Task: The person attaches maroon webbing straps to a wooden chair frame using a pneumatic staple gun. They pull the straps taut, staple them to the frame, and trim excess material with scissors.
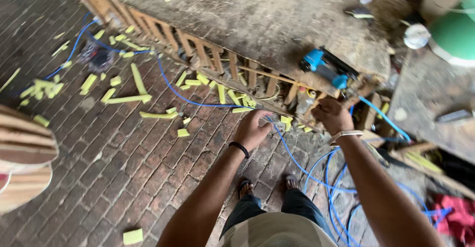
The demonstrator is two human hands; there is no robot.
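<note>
My left hand [253,130] pinches thin blue air hose [198,101], fingers closed, likely gathering slack. My right hand [332,116] fisted at 1 o'clock; grip contents unclear. Beyond, blue pneumatic nail gun [326,67] rests on worn wooden bench [257,19]. Yellow foam offcuts [129,98] litter brick floor [123,168] at 10 o'clock.

lying on tabletop [257,19] near its front edge: nail gun [327,67] | trailing from nail gun down across floor [123,168], left and right of feet: hose [297,163] | scattered on floor left, before tabletop: foam offcuts [123,98] | reaching between: left hand [253,129], right hand [332,115] just below nail gun
</note>
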